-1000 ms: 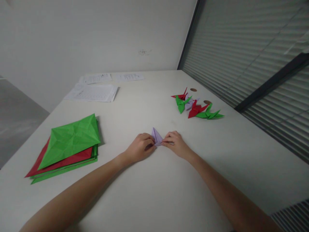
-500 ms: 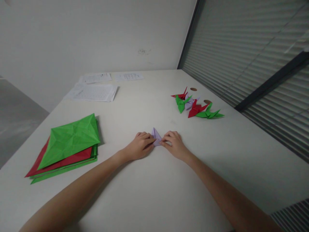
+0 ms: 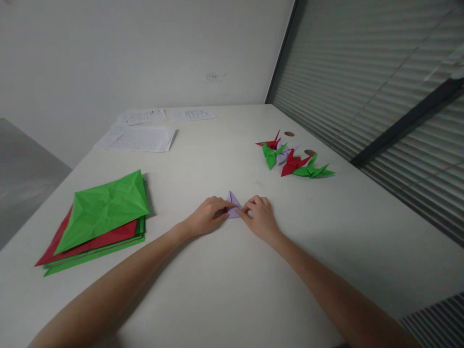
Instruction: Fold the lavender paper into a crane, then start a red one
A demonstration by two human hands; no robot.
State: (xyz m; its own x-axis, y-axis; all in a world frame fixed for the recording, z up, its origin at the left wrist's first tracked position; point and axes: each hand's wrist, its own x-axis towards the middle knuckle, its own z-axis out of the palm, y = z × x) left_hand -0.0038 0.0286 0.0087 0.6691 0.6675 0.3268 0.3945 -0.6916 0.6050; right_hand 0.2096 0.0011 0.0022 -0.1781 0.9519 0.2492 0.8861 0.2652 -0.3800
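Observation:
A small folded piece of lilac origami paper (image 3: 233, 199) lies on the white table between my hands, its pointed tip facing away from me. My left hand (image 3: 210, 216) grips its left side, with fingertips on top and the thumb at the lower edge. On the other side, my right hand (image 3: 259, 217) pinches the right edge between thumb and fingers. Both hands rest at the tabletop, and my fingers hide parts of the folds.
At the left lies a stack of green (image 3: 105, 208) and red (image 3: 58, 241) paper sheets. Several folded paper cranes in red (image 3: 294, 163), green (image 3: 314, 170) and lilac sit at the right. Printed papers (image 3: 137, 138) lie at the far left. Window blinds (image 3: 348, 87) border the right side.
My right thumb has shifted slightly left over the lilac paper. My left fingers have straightened a little, with the thumb now showing apart from them. The view has moved slightly.

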